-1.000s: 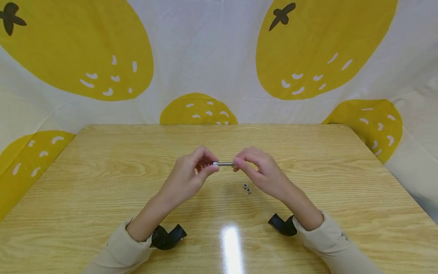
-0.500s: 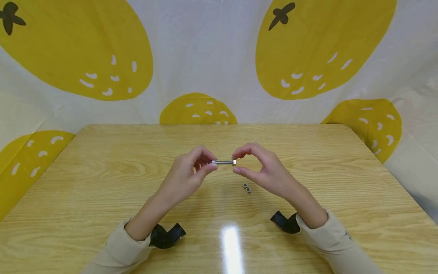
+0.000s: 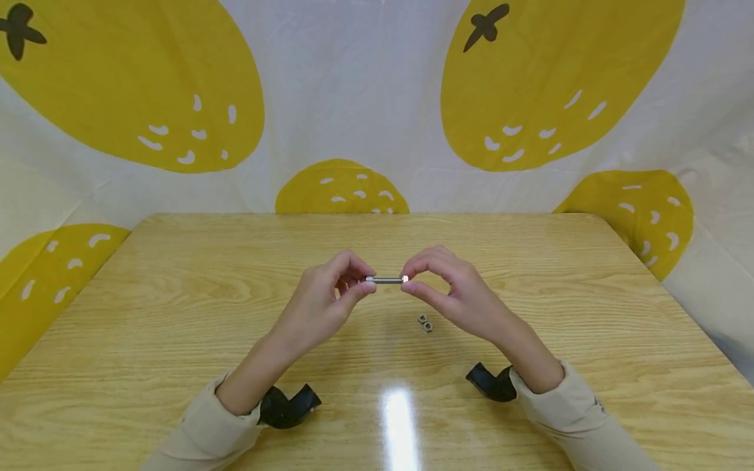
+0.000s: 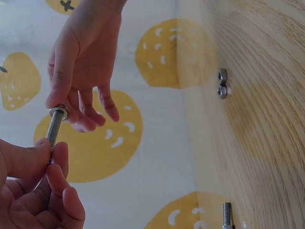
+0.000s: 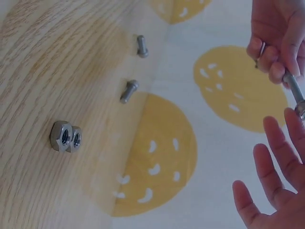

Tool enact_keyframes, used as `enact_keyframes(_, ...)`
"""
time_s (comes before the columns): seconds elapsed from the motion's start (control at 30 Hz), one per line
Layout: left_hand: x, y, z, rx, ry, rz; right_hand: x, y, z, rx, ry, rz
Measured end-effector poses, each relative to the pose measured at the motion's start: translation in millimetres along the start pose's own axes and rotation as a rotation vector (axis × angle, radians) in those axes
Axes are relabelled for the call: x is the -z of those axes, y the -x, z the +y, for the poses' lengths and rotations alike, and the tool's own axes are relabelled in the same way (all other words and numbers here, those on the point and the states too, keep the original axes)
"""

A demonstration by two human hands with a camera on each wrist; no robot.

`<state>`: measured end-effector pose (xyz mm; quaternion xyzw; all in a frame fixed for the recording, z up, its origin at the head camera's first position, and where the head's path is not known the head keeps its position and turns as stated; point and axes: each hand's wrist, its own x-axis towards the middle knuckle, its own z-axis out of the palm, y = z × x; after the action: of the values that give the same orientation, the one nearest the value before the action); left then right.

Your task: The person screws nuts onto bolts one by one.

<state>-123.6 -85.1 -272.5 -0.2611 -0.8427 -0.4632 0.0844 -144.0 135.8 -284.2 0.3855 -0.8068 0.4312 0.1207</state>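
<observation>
"Where's the long bolt (image 3: 387, 280)?"

"Raised off the table (image 3: 206, 288), lying about level between both hands."

"What's the left hand (image 3: 321, 301) doing?"

"It's at the bolt's left end, its grip pinching that end between thumb and finger."

"And the right hand (image 3: 468, 294)?"

"At the bolt's other end. Its grip pinches a nut (image 3: 405, 279) at the tip, while the remaining fingers fan out loosely. I can't tell how far the nut is threaded on."

"Anything else around?"

"Two loose nuts (image 3: 425, 323) sit touching on the table, below the bolt's right end and nearer the person. The right wrist view also shows two other bolts (image 5: 128, 90) on the table, lower than the held bolt."
</observation>
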Motion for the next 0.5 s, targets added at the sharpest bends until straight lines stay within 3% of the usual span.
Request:
enact_keyframes(0.13,-0.6,-0.3,0.5,0.002,0.004,-0.002,-0.9,-0.4,1.2,-0.004,0.019,-0.018)
enact_keyframes(0.37,-0.8,-0.4,0.8,0.01,0.007,0.001,2.4,0.1,-0.8,-0.098,0.017,0.021)
enact_keyframes(0.5,-0.8,-0.1,0.4,0.008,-0.001,0.0,3.1,0.7,-1.2,-0.054,0.018,0.038)
